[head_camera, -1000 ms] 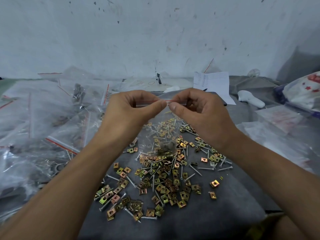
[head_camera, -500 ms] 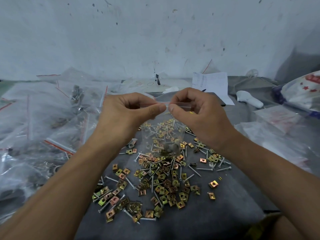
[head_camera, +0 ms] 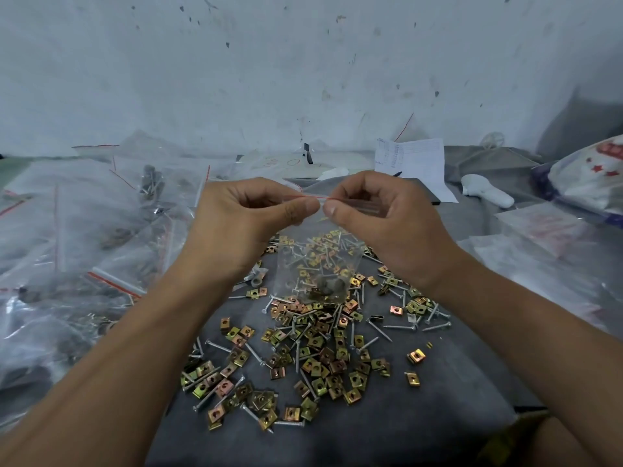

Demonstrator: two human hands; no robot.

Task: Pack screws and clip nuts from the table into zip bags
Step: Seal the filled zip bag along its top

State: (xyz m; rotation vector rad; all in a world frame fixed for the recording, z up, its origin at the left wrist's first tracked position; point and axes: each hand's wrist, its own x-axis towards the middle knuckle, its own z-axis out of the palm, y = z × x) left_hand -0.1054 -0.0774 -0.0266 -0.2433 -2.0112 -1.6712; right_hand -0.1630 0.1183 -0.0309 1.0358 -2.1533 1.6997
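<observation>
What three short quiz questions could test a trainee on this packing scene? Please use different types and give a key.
1. True or false: both hands pinch the top edge of the small zip bag.
2. What lies loose on the grey cloth under the bag? A) coins B) screws and clip nuts C) buttons
3. On which side of the person is the heap of filled bags?

Key:
1. True: the left hand and right hand pinch the red-lined top.
2. B
3. Left.

Above a grey table (head_camera: 438, 416) strewn with clip nuts (head_camera: 317, 352) and screws (head_camera: 377, 332), the left hand (head_camera: 242, 227) and right hand (head_camera: 387, 220) pinch a zip bag's (head_camera: 317, 264) red-lined top, hardware at its bottom.
</observation>
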